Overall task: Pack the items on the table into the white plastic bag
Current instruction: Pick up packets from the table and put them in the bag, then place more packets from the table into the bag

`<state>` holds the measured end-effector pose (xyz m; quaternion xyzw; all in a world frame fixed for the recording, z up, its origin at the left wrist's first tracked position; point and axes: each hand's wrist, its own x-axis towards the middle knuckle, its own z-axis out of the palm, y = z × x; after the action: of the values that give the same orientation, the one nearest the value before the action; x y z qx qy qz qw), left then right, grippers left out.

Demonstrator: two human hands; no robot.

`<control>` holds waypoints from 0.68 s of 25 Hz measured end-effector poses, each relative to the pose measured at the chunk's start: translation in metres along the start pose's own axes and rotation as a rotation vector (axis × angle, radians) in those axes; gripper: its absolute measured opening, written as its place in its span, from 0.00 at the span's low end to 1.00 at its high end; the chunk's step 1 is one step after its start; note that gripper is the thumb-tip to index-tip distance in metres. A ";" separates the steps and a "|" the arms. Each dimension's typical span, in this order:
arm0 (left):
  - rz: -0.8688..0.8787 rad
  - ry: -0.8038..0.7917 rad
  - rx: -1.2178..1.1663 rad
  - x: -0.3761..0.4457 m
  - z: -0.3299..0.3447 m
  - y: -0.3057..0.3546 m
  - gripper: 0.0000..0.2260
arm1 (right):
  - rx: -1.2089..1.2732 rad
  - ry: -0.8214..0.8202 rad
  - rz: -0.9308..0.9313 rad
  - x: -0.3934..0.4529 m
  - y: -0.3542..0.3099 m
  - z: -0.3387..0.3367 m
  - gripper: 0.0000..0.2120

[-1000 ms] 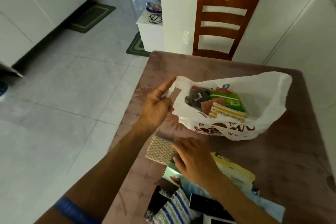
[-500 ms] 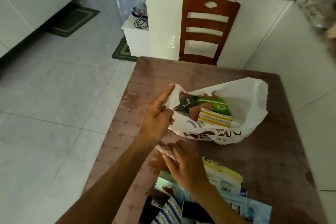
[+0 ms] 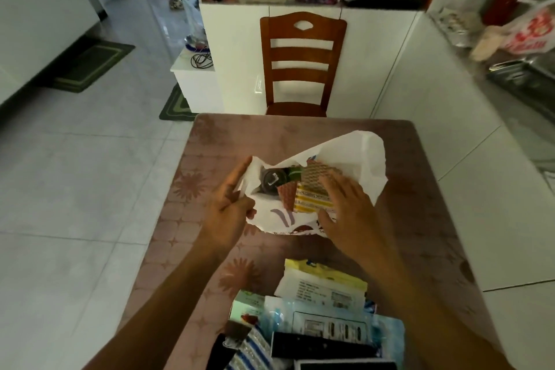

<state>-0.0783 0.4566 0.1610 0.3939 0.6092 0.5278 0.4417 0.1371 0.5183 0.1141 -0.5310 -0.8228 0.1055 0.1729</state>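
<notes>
The white plastic bag [image 3: 360, 159] lies open on the brown table [image 3: 270, 135]. My left hand [image 3: 228, 207] pinches the bag's left rim and holds the mouth apart. My right hand [image 3: 348, 210] is spread flat over the opening, fingertips on a diamond-patterned packet [image 3: 318, 173] that lies inside. Also in the bag are a black round item [image 3: 271, 182], a yellow striped packet [image 3: 312, 203] and a green packet [image 3: 295, 173]. Near me lie a yellow-and-white packet [image 3: 324, 285], a blue packet [image 3: 330, 321], a black flat item [image 3: 318, 348] and a striped pouch [image 3: 246, 354].
A wooden chair [image 3: 300, 63] stands at the table's far end, against a white cabinet [image 3: 234, 39]. The tiled floor [image 3: 75, 189] drops away on the left of the table. A counter [image 3: 516, 69] with another plastic bag runs along the right.
My right hand lifted the patterned packet from the table and carried it into the bag, where it now lies. My left hand kept hold of the rim. The camera tilted up.
</notes>
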 end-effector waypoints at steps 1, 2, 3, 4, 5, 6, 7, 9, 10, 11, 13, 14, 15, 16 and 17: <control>-0.009 0.008 -0.009 -0.004 0.001 -0.001 0.30 | 0.066 0.035 -0.021 -0.021 0.002 0.005 0.23; -0.021 0.022 -0.011 -0.008 0.002 -0.004 0.30 | 0.136 0.045 -0.044 -0.042 0.004 0.009 0.19; -0.029 0.037 -0.005 -0.010 0.003 -0.006 0.30 | 0.195 0.020 -0.070 -0.061 0.007 0.014 0.16; -0.034 0.044 0.006 -0.013 0.005 -0.008 0.29 | 0.247 -0.065 -0.074 -0.078 0.011 0.018 0.14; -0.035 0.050 0.014 -0.016 0.008 -0.010 0.29 | 0.296 -0.211 -0.038 -0.091 0.011 0.018 0.14; -0.028 0.060 0.010 -0.018 0.010 -0.011 0.30 | 0.310 -0.409 0.013 -0.099 0.012 0.020 0.16; -0.025 0.072 0.003 -0.020 0.011 -0.013 0.30 | 0.269 -0.631 0.033 -0.105 0.015 0.025 0.20; -0.030 0.085 -0.014 -0.023 0.015 -0.013 0.31 | 0.077 -0.940 0.024 -0.114 0.017 0.035 0.27; -0.032 0.088 -0.014 -0.023 0.015 -0.013 0.31 | 0.027 -0.971 0.003 -0.117 0.016 0.040 0.26; -0.030 0.090 -0.013 -0.023 0.014 -0.013 0.31 | 0.020 -0.944 -0.021 -0.120 0.015 0.045 0.20; -0.031 0.095 -0.014 -0.024 0.011 -0.013 0.31 | 0.088 -0.865 -0.038 -0.121 0.011 0.046 0.09; -0.037 0.095 -0.018 -0.024 0.010 -0.012 0.31 | 0.142 -0.827 -0.030 -0.120 0.010 0.043 0.09; -0.038 0.096 -0.025 -0.023 0.008 -0.010 0.30 | 0.211 -0.791 -0.003 -0.116 0.011 0.038 0.11; -0.036 0.098 -0.032 -0.022 0.005 -0.008 0.29 | 0.300 -0.765 0.033 -0.108 0.010 0.030 0.11; -0.036 0.098 -0.042 -0.021 0.004 -0.006 0.29 | 0.422 -0.719 0.072 -0.100 0.008 0.019 0.09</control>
<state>-0.0687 0.4368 0.1573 0.3474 0.6259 0.5510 0.4290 0.1743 0.4309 0.0766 -0.4418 -0.7720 0.4563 -0.0240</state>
